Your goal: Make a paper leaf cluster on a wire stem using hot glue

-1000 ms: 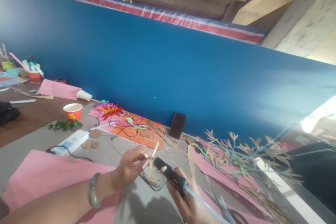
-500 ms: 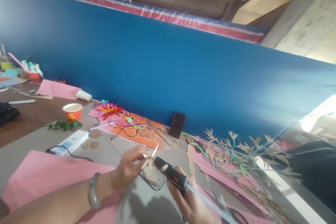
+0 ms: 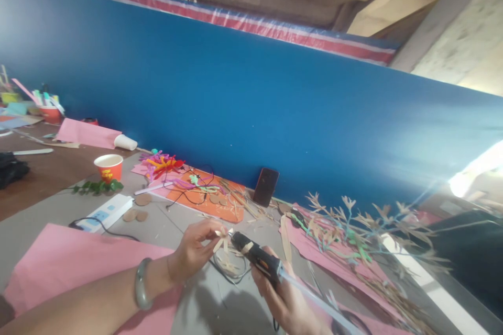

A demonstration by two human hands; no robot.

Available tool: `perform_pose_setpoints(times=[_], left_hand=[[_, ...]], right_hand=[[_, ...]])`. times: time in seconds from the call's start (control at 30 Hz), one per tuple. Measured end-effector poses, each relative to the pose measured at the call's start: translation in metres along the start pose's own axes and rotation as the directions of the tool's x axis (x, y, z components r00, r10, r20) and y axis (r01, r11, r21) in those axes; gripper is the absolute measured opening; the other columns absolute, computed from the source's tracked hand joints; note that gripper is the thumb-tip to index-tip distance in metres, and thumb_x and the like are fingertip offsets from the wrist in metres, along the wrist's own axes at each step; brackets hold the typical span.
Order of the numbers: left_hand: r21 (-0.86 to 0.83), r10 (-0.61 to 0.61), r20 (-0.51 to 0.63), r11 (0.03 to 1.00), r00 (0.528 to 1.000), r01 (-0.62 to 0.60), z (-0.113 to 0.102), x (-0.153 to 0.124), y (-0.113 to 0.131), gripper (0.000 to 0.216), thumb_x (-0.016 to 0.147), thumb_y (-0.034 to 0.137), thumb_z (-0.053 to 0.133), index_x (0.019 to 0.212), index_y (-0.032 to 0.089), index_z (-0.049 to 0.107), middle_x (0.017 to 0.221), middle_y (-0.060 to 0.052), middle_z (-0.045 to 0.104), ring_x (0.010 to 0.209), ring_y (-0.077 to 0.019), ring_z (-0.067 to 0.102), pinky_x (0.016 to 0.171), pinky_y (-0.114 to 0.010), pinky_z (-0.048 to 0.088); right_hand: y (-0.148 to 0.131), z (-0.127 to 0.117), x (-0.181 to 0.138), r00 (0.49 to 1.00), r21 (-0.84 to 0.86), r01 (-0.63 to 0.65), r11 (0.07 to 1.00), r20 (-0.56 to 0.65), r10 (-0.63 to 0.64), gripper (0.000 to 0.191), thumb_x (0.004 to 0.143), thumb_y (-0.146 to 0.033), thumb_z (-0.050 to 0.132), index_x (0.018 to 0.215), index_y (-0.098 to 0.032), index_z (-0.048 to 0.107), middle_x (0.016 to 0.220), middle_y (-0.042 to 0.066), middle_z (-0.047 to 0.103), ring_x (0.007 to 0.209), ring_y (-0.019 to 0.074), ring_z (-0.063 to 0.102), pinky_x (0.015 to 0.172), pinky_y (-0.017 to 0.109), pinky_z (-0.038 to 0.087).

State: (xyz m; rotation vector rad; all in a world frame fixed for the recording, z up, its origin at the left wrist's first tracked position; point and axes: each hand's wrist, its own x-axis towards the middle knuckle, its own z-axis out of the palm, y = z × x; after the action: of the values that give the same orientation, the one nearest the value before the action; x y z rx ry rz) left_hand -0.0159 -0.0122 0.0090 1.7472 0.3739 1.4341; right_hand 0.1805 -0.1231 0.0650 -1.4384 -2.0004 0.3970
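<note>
My left hand (image 3: 196, 247), with a bangle on its wrist, pinches a small pale flower made of dried leaf strips (image 3: 223, 239). In my right hand (image 3: 285, 298) is a black hot glue gun (image 3: 257, 258), a long clear glue stick (image 3: 318, 301) coming out of its back end. The gun's nozzle points left and meets or almost meets the middle of the flower; I cannot tell whether they touch. Below the flower, a coiled cable (image 3: 231, 275) and loose pale strips lie on the grey tabletop (image 3: 204, 301).
A white power strip (image 3: 104, 214), a red paper cup (image 3: 109, 168) and pink paper (image 3: 90, 267) lie to the left. A phone (image 3: 266, 187) leans on the blue partition (image 3: 251, 99). Dried-leaf branches (image 3: 353, 230) spread over pink sheets at right. Orange paper (image 3: 231, 209) holds scraps and wires.
A long pale strip that stuck up from the flower no longer shows upright. The glue gun has shifted very slightly; both hands stay almost in place.
</note>
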Motion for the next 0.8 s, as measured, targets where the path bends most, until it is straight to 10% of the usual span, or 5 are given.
perform_pose_setpoints(times=[0.47,0.8], left_hand=[[-0.200,-0.423,0.045,0.884,0.905,0.423,-0.004,0.011,-0.025,0.030,0.080,0.042,0.068,0.073,0.013,0.062,0.067,-0.004,0.064,0.063,-0.0132,0.060,0.064,-0.025,0.050],[-0.383,-0.554,0.301,0.676,0.777,0.630,-0.001,0.011,-0.010,0.027,0.069,0.033,0.078,0.082,0.012,0.067,0.071,-0.004,0.065,0.067,-0.0157,0.065,0.056,-0.023,0.049]], right_hand=[[0.026,-0.003,0.011,0.979,0.139,-0.196,0.971,0.076,0.187,0.048,0.096,-0.052,0.034,0.062,-0.020,0.046,0.053,-0.002,0.047,0.053,0.0118,0.044,0.052,0.024,0.038],[0.023,-0.002,0.011,0.965,0.269,-0.260,0.927,0.108,0.240,0.052,0.093,-0.058,0.037,0.061,-0.019,0.047,0.051,-0.002,0.046,0.052,0.0111,0.043,0.054,0.025,0.036]])
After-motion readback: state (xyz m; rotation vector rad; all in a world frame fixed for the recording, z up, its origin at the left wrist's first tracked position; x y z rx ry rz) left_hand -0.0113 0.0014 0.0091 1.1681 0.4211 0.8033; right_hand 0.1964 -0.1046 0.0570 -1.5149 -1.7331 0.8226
